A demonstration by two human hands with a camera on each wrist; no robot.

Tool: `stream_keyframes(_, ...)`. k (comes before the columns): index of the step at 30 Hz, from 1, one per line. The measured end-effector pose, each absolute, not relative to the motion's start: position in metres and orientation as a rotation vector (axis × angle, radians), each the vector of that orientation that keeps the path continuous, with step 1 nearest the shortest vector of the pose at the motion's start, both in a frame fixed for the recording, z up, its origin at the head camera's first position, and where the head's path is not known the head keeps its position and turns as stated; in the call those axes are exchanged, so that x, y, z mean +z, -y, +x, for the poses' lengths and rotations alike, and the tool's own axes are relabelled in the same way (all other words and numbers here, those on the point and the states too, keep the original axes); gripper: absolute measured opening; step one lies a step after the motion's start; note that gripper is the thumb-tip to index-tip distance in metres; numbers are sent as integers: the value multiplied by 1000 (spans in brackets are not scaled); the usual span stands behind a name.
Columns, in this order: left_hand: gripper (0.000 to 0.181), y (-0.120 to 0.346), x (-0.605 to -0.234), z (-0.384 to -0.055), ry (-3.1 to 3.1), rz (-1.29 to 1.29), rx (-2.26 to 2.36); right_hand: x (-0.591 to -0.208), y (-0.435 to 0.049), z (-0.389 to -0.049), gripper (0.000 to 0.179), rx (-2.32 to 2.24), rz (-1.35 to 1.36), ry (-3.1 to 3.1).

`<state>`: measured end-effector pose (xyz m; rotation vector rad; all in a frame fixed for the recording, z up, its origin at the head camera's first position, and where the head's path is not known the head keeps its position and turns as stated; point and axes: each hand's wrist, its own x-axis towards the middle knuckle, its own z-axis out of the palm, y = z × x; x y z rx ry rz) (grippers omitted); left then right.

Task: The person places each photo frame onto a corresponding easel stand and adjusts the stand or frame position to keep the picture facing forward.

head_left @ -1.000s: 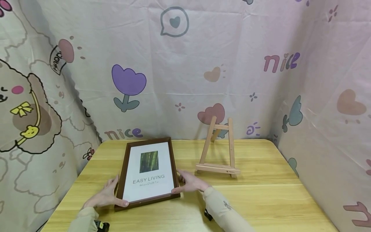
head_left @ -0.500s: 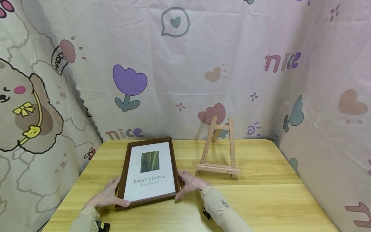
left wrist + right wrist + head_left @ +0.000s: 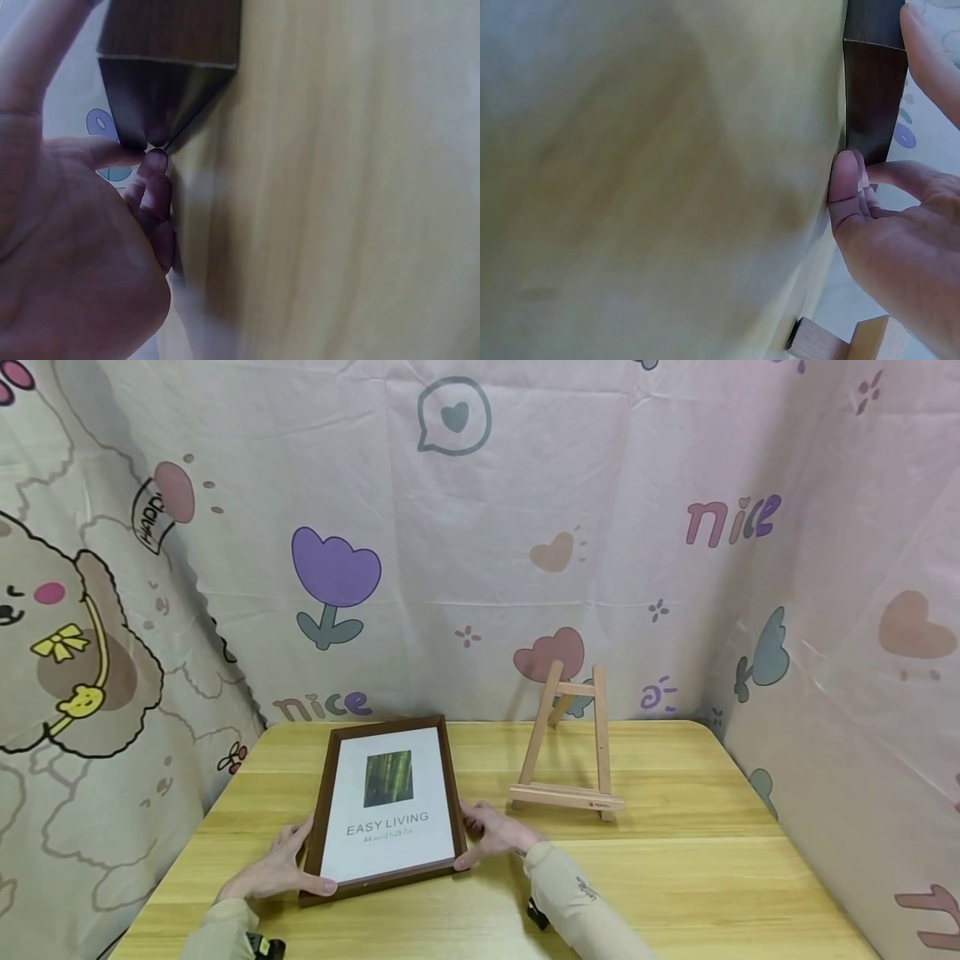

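Observation:
A brown wooden picture frame (image 3: 326, 810) with a white insert reading "EASY LIVING" lies face up on the left half of the table. My left hand (image 3: 272, 867) grips its lower left corner, thumb over the front border and fingers along the side. At the lower right side, my right hand (image 3: 495, 835) holds the frame the same way, thumb on the corner. In the left wrist view, curled fingers (image 3: 156, 184) touch the frame's dark side (image 3: 169, 82). The right wrist view shows fingertips (image 3: 846, 171) against the frame's side (image 3: 874, 97), low by the tabletop.
A small wooden easel (image 3: 566, 795) stands upright to the right of the frame, its ledge facing me. Part of its foot (image 3: 817, 341) shows in the right wrist view. The wooden table (image 3: 690, 860) meets a patterned cloth backdrop (image 3: 480, 568) behind and at both sides.
My right thumb has shifted slightly down and outward onto the frame's lower right corner. The left hand, the picture frame and the easel stay where they were.

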<state>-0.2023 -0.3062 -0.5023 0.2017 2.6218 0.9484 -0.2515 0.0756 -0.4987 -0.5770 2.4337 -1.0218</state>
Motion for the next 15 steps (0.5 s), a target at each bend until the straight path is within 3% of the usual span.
stream_keyframes(15, 138, 302, -503, -197, -2622, 177, 997, -500, -79, -252, 111, -1030, -610, -2464)
